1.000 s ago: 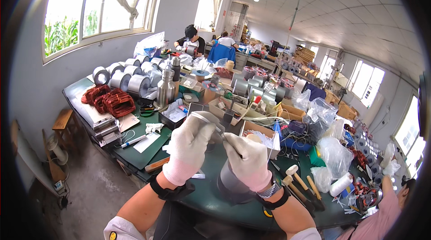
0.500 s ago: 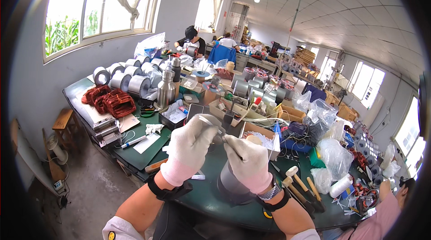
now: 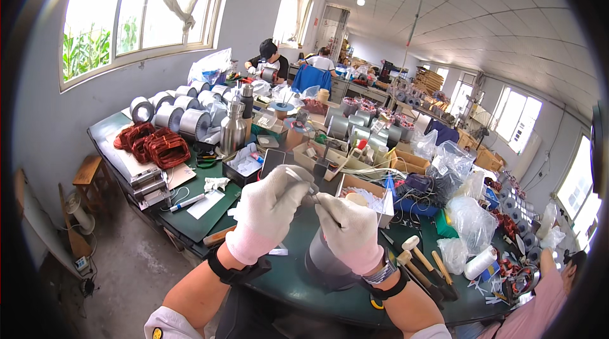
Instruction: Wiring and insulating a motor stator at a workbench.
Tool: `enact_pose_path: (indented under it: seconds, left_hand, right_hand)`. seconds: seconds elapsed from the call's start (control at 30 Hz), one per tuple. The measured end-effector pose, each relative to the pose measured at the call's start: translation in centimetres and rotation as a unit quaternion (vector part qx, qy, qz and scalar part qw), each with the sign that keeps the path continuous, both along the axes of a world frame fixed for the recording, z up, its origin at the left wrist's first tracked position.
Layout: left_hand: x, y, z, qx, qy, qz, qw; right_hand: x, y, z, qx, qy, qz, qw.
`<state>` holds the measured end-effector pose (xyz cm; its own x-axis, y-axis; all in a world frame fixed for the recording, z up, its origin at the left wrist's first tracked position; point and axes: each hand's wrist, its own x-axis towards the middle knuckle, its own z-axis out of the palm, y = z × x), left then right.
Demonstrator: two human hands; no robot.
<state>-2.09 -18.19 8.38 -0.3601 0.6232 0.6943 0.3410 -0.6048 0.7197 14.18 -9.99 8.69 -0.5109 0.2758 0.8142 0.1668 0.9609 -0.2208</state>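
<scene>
In white gloves, both my hands are raised over the front of the green bench, fingertips nearly meeting. My left hand (image 3: 268,215) is closed, with a thin pale strip (image 3: 294,174) showing at its thumb and forefinger. My right hand (image 3: 351,232) is pinched just to its right; whatever is between its fingertips is too small to make out. Under the right hand stands a grey cylinder (image 3: 320,263) on the bench, its top partly covered by that hand.
Right of the cylinder lie a mallet (image 3: 412,243) and other wooden-handled tools. Left are copper-coloured coil bundles (image 3: 168,150), a steel bottle (image 3: 233,130) and several grey metal cylinders (image 3: 192,121). Open boxes (image 3: 374,196) stand beyond my hands. Other people sit at the far bench and right edge.
My hands keep almost the same pose, fingertips together, with only a slight shift. The whole view has moved a little.
</scene>
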Motion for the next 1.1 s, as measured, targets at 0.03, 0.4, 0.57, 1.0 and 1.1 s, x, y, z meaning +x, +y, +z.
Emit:
enact_pose_path:
  seconds: [0.03, 0.4, 0.57, 1.0, 1.1]
  left_hand:
    - [0.0, 0.0, 0.0, -0.010, 0.006, 0.010, 1.000]
    - [0.4, -0.3, 0.7, -0.005, 0.019, -0.002, 1.000]
    - [0.2, -0.3, 0.8, -0.009, 0.032, 0.008, 0.999]
    - [0.0, 2.2, -0.7, -0.077, 0.155, -0.008, 0.985]
    - [1.2, 4.2, -2.9, -0.075, 0.204, 0.013, 0.976]
  right_hand:
    - [0.0, 0.0, 0.0, 0.007, 0.000, -0.001, 1.000]
    - [0.3, 0.2, -0.1, -0.008, -0.011, -0.013, 1.000]
    - [0.2, 0.1, -0.1, -0.013, -0.008, -0.015, 1.000]
    - [1.9, 2.5, -2.8, -0.155, -0.122, -0.027, 0.980]
    - [2.7, 3.6, -4.4, -0.147, -0.181, -0.058, 0.971]
